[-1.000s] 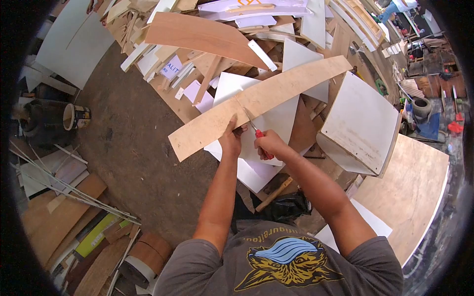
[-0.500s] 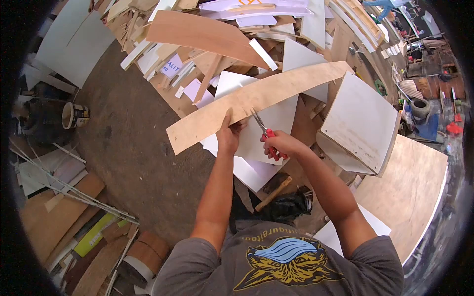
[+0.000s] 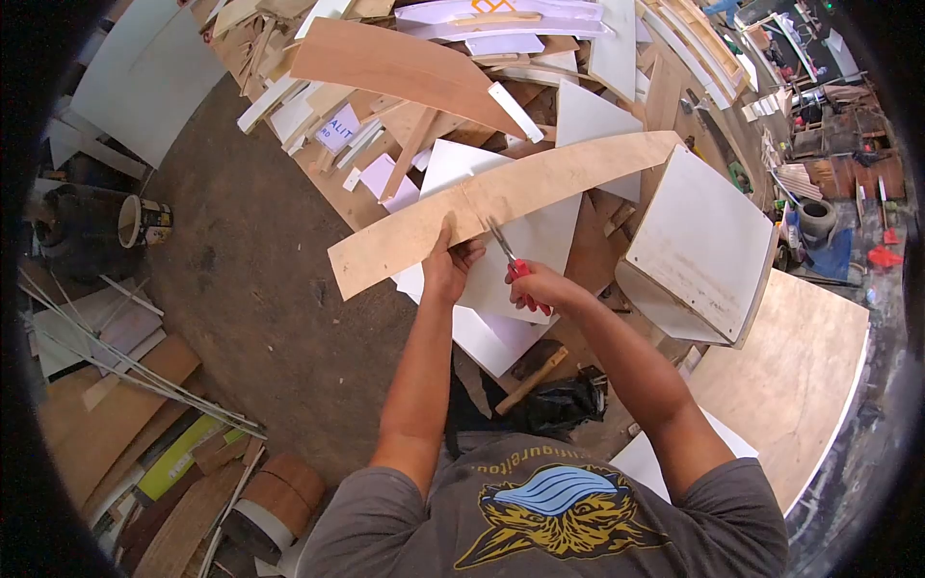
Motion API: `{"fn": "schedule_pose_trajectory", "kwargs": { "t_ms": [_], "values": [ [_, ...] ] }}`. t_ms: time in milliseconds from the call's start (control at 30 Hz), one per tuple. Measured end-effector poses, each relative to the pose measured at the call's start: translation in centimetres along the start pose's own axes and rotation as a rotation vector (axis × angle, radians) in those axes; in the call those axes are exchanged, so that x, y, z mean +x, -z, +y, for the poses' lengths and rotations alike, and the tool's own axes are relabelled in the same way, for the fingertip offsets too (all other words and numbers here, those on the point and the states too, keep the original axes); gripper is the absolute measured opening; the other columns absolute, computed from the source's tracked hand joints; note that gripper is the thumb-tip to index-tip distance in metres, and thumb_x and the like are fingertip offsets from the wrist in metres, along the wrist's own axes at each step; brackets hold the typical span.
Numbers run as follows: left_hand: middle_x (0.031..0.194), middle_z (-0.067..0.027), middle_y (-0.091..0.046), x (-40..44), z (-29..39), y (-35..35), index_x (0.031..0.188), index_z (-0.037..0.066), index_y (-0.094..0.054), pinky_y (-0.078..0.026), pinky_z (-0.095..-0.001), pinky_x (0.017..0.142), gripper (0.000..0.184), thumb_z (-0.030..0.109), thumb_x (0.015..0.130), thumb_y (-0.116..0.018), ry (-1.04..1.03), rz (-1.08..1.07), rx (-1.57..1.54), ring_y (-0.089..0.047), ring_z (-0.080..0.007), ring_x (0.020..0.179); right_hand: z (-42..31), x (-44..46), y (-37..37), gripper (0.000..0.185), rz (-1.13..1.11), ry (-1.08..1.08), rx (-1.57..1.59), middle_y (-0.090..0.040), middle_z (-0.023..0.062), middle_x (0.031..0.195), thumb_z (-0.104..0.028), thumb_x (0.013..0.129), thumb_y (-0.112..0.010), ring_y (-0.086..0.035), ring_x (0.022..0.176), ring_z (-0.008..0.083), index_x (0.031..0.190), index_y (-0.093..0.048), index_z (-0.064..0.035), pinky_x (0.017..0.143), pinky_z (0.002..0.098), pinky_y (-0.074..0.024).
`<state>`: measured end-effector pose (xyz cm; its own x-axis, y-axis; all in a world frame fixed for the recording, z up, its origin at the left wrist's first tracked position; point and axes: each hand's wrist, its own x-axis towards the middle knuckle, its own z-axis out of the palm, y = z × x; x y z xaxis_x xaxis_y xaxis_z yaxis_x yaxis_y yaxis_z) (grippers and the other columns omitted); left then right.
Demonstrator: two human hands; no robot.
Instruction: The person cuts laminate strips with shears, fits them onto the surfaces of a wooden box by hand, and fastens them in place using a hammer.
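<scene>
A long curved strip of thin plywood (image 3: 559, 178) slants across the middle of the view, its right end against a white box-like panel piece (image 3: 708, 241). My left hand (image 3: 449, 270) grips the strip's lower edge, thumb on the upper face and the other fingers underneath. My right hand (image 3: 542, 287) is closed around the red handles of a pair of long-nose pliers (image 3: 520, 269). The pliers' tips meet the strip's lower edge just right of my left hand. Whether the jaws hold anything there is too small to tell.
Plywood and white board offcuts (image 3: 385, 111) are heaped beyond the strip. A hammer-like wooden handle (image 3: 532, 380) and a black plastic bag (image 3: 567, 405) lie near my body. To the left stands a bucket (image 3: 145, 222); a large plywood sheet (image 3: 785, 361) lies right.
The strip's right end has dropped slightly. My right hand and the pliers have shifted a little left and down, with the tips still at the strip's edge.
</scene>
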<state>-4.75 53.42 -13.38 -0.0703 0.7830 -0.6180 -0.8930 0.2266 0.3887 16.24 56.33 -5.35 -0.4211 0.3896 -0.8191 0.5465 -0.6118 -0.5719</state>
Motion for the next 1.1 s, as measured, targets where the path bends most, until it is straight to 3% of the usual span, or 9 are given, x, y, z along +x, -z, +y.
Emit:
{"fn": "schedule_pose_trajectory", "kwargs": {
  "t_ms": [167, 400, 500, 600, 700, 800, 900, 1000, 1100],
  "values": [
    [0.093, -0.0094, -0.07, -0.2, 0.1, -0.3, 0.128, 0.005, -0.061, -0.057, -0.034, 0.064, 0.037, 0.037, 0.111, -0.056, -0.038, -0.019, 0.041, -0.066, -0.0197, 0.072, -0.3, -0.5, 0.0, 0.032, 0.027, -0.019, -0.013, -0.069, 0.0126, 0.088, -0.015, 0.085, -0.066, -0.069, 0.073, 0.0214, 0.109, -0.063, 0.0056, 0.064, 0.0358, -0.0575],
    [0.095, -0.0049, -0.07, -1.9, 1.0, -2.9, 0.126, 0.011, -0.065, -0.05, -0.0277, 0.055, 0.027, 0.031, 0.108, -0.063, -0.105, 0.076, 0.065, -0.062, -0.0121, 0.068, -0.3, -2.9, -0.5, 0.028, 0.016, -0.111, -0.017, -0.067, 0.0104, 0.082, -0.017, 0.087, -0.067, -0.066, 0.064, 0.0188, 0.107, -0.064, 0.0024, 0.057, 0.0341, -0.0544],
    [0.095, -0.0044, -0.07, -2.1, 1.2, -3.1, 0.128, 0.01, -0.065, -0.05, -0.027, 0.056, 0.027, 0.029, 0.108, -0.063, -0.091, 0.077, 0.052, -0.061, -0.0128, 0.067, 1.8, -1.8, -1.0, 0.029, 0.044, -0.035, 0.069, -0.066, 0.0085, 0.079, -0.017, 0.087, -0.067, -0.064, 0.06, 0.0179, 0.109, -0.063, 0.0019, 0.054, 0.0326, -0.052],
    [0.096, -0.0048, -0.07, -1.9, 0.5, -2.5, 0.131, 0.008, -0.065, -0.05, -0.0269, 0.056, 0.03, 0.028, 0.108, -0.064, -0.071, 0.093, 0.04, -0.062, -0.0138, 0.068, 1.0, -1.1, -1.7, 0.028, 0.055, 0.019, 0.093, -0.064, 0.0081, 0.078, -0.024, 0.085, -0.072, -0.062, 0.06, 0.0175, 0.098, -0.063, -0.0016, 0.049, 0.0327, -0.0474],
    [0.097, -0.0062, -0.072, -2.1, 0.2, -2.8, 0.134, 0.008, -0.065, -0.052, -0.0278, 0.057, 0.032, 0.027, 0.109, -0.062, -0.073, 0.111, 0.018, -0.063, -0.015, 0.068, 2.2, 0.9, -1.7, 0.032, 0.118, 0.078, 0.076, -0.064, 0.0087, 0.08, -0.026, 0.084, -0.073, -0.063, 0.062, 0.018, 0.101, -0.065, -0.001, 0.05, 0.0336, -0.0478],
    [0.082, -0.007, -0.068, -1.8, 0.0, -2.6, 0.123, 0.007, -0.065, -0.054, -0.0303, 0.056, 0.029, 0.03, 0.106, -0.067, -0.121, 0.071, -0.003, -0.062, -0.0165, 0.061, 2.8, 1.0, -1.4, 0.037, 0.267, 0.105, -0.18, -0.064, 0.0084, 0.082, -0.028, 0.083, -0.074, -0.063, 0.065, 0.0194, 0.106, -0.066, -0.001, 0.051, 0.0357, -0.0486],
    [0.082, -0.0077, -0.068, -1.4, -0.1, -2.3, 0.124, 0.006, -0.064, -0.054, -0.0304, 0.057, 0.03, 0.03, 0.106, -0.067, -0.088, 0.065, -0.073, -0.063, -0.0178, 0.062, 4.1, 1.7, -1.5, 0.043, 0.215, 0.174, -0.008, -0.065, 0.0082, 0.084, -0.03, 0.08, -0.076, -0.064, 0.07, 0.0203, 0.111, -0.066, -0.0021, 0.052, 0.0385, -0.049],
    [0.084, -0.0085, -0.068, -1.4, -0.2, -2.5, 0.126, 0.006, -0.063, -0.055, -0.0309, 0.058, 0.03, 0.028, 0.106, -0.066, -0.12, 0.092, -0.019, -0.063, -0.0184, 0.064, 3.1, 0.6, -1.6, 0.043, 0.177, 0.018, 0.035, -0.067, 0.0093, 0.088, -0.029, 0.078, -0.078, -0.064, 0.072, 0.0207, 0.111, -0.066, -0.003, 0.053, 0.039, -0.0507],
    [0.089, -0.0104, -0.07, -1.4, -0.2, -2.3, 0.127, 0.005, -0.063, -0.057, -0.032, 0.06, 0.031, 0.028, 0.107, -0.064, -0.139, 0.063, -0.027, -0.066, -0.0197, 0.067, 3.8, 0.1, -1.8, 0.041, 0.274, 0.073, -0.031, -0.068, 0.0099, 0.088, -0.027, 0.078, -0.078, -0.066, 0.071, 0.0204, 0.109, -0.067, -0.002, 0.054, 0.0382, -0.0525]
  ]
}}
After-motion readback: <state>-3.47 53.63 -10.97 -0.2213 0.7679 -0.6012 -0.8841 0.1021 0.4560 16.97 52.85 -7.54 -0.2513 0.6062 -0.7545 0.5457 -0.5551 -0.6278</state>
